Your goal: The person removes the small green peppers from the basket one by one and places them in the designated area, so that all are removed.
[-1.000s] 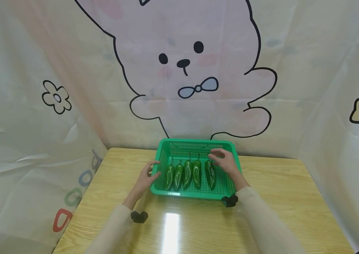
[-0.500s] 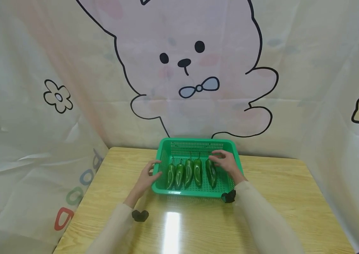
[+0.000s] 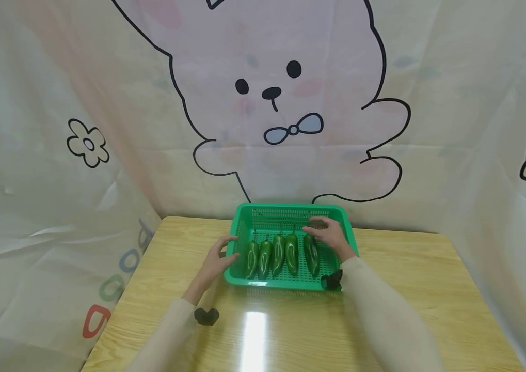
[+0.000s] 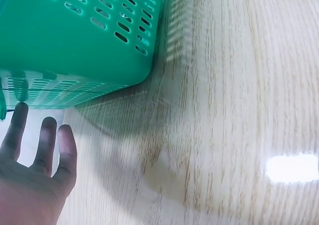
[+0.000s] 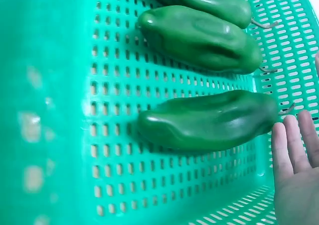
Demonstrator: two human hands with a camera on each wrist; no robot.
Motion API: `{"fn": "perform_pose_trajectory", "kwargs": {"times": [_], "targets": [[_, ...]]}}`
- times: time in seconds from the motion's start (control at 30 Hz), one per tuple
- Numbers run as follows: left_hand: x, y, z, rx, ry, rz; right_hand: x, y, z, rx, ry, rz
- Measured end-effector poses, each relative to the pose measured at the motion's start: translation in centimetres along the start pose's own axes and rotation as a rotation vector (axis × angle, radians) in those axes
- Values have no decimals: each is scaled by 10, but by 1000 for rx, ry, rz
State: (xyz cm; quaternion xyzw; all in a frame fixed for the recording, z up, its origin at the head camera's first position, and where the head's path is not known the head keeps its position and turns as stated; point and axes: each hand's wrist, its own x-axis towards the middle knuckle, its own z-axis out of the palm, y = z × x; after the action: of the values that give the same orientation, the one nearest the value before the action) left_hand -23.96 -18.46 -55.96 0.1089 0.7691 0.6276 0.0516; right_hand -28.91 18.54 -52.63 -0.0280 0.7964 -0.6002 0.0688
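Note:
Several green chili peppers (image 3: 279, 254) lie side by side, stems away from me, in a green plastic basket (image 3: 272, 284). The rightmost pepper (image 3: 311, 257) lies a little apart from the others. My right hand (image 3: 331, 237) is inside the basket over that pepper's stem end, fingers spread and holding nothing. In the right wrist view, straight fingertips (image 5: 279, 130) are right at the stem end of the pepper (image 5: 209, 121). My left hand (image 3: 213, 262) is at the basket's left rim, thumb and fingers apart. The left wrist view shows its fingers (image 4: 46, 140) extended beside the basket wall (image 4: 65, 41).
The basket stands at the back of a wooden table (image 3: 407, 289), close to a cloth backdrop (image 3: 286, 170) with a cartoon animal on it. Printed cloth (image 3: 40, 217) also hangs at the left side. A bright light reflection (image 3: 254, 341) shows on the tabletop in front.
My right hand has shifted slightly left over the rightmost pepper's stem end. The left hand stays at the rim, and the peppers have not moved in the basket. The head view has turned slightly.

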Motion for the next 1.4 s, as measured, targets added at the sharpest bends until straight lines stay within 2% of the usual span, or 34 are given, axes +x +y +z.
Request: {"fn": "perform_pose_trajectory", "kwargs": {"times": [0.1, 0.23, 0.4, 0.67, 0.9, 1.2, 1.4], "targets": [[1, -1, -1, 7, 2, -8, 6, 0, 0, -82, -17, -45], [1, -2, -1, 31, 13, 0, 12, -1, 1, -139, -42, -72], [1, -2, -3, 59, 13, 36, 15, 2, 4, -137, -70, -94], [4, -4, -1, 34, 4, 57, 13, 13, 3, -114, -37, -76], [2, 0, -1, 49, 8, 34, 11, 21, 5, -92, -42, -40], [2, -1, -2, 42, -9, 45, 9, 35, 8, -143, -98, -70], [3, -2, -2, 38, -15, 55, 9, 38, 8, -184, -82, -84]]}}
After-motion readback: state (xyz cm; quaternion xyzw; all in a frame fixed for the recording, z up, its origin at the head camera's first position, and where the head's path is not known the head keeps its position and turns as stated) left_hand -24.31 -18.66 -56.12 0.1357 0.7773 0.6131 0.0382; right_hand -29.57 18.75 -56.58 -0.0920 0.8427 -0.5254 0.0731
